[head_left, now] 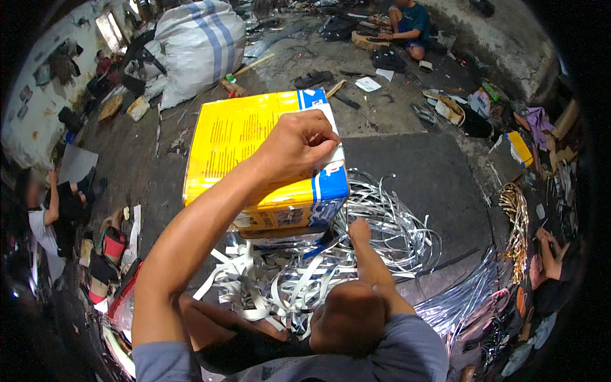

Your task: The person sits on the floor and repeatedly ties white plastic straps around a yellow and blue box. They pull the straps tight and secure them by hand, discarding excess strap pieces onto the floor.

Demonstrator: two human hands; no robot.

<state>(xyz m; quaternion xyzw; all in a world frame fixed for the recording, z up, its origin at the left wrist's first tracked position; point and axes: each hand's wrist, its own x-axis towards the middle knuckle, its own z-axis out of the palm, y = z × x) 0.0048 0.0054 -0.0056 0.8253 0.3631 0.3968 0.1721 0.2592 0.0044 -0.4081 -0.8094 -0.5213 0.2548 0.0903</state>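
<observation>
A yellow and blue cardboard box (219, 137) stands in front of me. Over its top, close to the right edge, my left hand (299, 141) is closed with thumb and fingers pinched together; whatever is between them is too small to make out. Lower and to the right, my right hand (359, 230) is closed beside a loose coil of shiny silver strips (398, 223). Its fingers face away, so what it grips is hidden. White and silver strips (254, 280) lie tangled between the box and my legs.
A big white woven sack (200, 48) with blue stripes stands at the far left. Silvery-blue strands (461, 299) and a golden bundle of strips (512, 223) lie to the right. Other people sit around, one at far right-centre beside a round wooden block (369, 41).
</observation>
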